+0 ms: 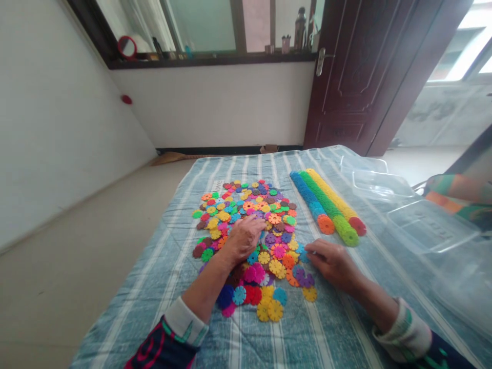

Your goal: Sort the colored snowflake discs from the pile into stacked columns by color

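Observation:
A heap of colourful plastic snowflake discs (277, 267) is spread over the striped cloth. My left hand (246, 237) rests on the middle of the heap, its fingers stretched over the discs and partly apart. At the heap's right edge my right hand (333, 261) pinches a light blue snowflake disc (302, 254) between thumb and fingers. To the right lie three long stacks of discs side by side: a blue stack (305, 192), a green stack (325, 202) and a yellow stack (330, 193). Orange, light green and red discs show at their near ends.
Clear plastic boxes (432, 225) and lids stand along the right side of the striped cloth (154, 312). Part of a person in checked clothing (461, 192) is at the right edge. Beyond the bed are a window ledge (215, 60) and a dark red door (353, 77).

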A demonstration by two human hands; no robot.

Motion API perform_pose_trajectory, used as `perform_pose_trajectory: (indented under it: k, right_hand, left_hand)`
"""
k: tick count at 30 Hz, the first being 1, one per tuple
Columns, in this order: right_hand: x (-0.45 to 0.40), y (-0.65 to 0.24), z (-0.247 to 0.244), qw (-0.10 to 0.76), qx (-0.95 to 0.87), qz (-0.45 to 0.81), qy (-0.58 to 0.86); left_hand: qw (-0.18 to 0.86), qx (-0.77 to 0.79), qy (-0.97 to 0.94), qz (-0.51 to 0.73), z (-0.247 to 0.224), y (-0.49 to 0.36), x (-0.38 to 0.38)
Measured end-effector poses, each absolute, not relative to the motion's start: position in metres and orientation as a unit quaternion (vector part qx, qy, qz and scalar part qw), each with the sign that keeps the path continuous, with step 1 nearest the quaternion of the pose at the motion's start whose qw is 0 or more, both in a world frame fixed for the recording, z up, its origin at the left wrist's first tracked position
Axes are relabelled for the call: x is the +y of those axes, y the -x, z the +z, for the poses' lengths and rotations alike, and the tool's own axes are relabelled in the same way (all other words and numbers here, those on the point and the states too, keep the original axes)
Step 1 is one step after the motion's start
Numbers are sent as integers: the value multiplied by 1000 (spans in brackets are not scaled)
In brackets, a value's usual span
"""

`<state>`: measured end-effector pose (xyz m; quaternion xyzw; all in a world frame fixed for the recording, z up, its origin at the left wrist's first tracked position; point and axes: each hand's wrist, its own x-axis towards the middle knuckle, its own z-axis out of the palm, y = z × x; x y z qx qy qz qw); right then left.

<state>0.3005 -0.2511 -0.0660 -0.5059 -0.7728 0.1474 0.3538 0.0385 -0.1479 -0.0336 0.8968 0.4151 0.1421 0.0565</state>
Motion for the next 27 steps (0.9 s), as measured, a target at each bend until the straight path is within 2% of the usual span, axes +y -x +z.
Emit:
perform_pose_trajectory:
  k: [4,13,19,23,27]
  right_hand:
    - [-251,-301,-67,349,-773,147,509]
    - [-253,-300,-68,359,-772,150,503]
    - [-253,-301,-69,365,-770,154,500]
    - [-253,-302,-70,357,-770,155,505]
    - [-254,-302,-70,358,-767,152,510]
  left_hand:
    - [32,501,-850,160,-34,-14,-133]
    - [40,575,-795,186,-17,14,-124]
    - [89,540,-814,198,-7,21,-128]
    - [131,513,-836,147,-4,20,-132]
    - [120,498,-852,107,-7,21,-132]
